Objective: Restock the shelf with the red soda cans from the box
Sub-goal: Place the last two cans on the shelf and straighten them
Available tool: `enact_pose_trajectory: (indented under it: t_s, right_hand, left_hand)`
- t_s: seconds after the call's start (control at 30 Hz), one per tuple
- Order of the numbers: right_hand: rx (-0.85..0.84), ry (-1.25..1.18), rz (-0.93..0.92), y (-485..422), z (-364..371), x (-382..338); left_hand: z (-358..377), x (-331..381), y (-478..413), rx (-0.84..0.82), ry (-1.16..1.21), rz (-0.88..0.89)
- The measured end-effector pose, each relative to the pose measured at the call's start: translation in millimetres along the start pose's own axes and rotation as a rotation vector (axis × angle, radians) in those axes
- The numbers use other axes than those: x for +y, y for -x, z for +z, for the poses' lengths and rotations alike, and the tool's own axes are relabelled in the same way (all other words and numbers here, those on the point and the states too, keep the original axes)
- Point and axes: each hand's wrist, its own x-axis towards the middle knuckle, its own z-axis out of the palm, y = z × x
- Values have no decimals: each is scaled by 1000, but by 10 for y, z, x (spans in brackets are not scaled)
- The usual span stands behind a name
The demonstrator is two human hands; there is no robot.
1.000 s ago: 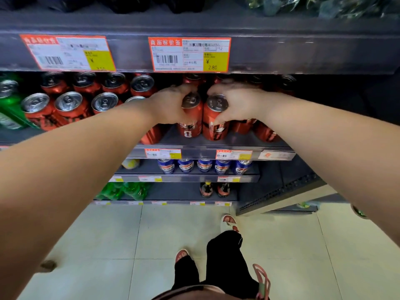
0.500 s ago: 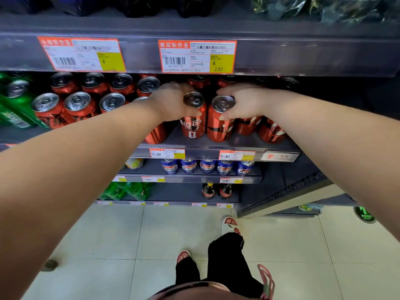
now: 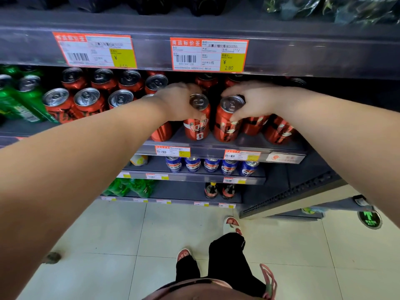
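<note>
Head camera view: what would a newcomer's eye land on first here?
At centre, the left hand grips one upright red can and the right hand its neighbour, both on the shelf near its front. Above hangs an orange-and-yellow price tag marked 2.80; blue cans line the shelf below.

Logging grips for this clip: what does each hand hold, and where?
Left hand grips the left red can, right hand the right red can, each round its upper side below the rim.

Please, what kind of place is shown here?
Probably a shop's drinks aisle: price tags on the shelf fronts, rows of red cans, and blue cans lower down.
</note>
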Motion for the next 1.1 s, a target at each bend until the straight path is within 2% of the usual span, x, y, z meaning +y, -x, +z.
enact_pose_trajectory:
  t_s: [0.1, 0.23, 0.4, 0.57, 0.7, 0.83, 0.93, 1.03, 1.1]
  right_hand:
    - [83, 74, 67, -6, 30, -17]
    - [8, 39, 6, 10, 1, -4]
    - [71, 95, 88, -23, 44, 8]
    - [10, 45, 4, 35, 2, 39]
    - [38, 85, 93, 21, 19, 37]
    - [27, 110, -26, 14, -12, 25]
    - [88, 198, 19, -2, -3, 24]
    - [-30, 97, -4, 32, -22, 19]
    - [13, 99, -10, 28, -28, 51]
  left_hand:
    - [8, 5, -16, -1, -35, -13]
    - [26, -3, -30, 3, -35, -18]
    - [34, 3, -21, 21, -24, -21]
    - [38, 3, -13, 27, -10, -21]
    - [29, 21, 7, 29, -11, -23]
    - [27, 22, 7, 34, -5, -27]
    - [34, 25, -1, 39, -13, -28]
    - [41, 17, -14, 38, -15, -24]
    - [39, 10, -15, 38, -9, -22]
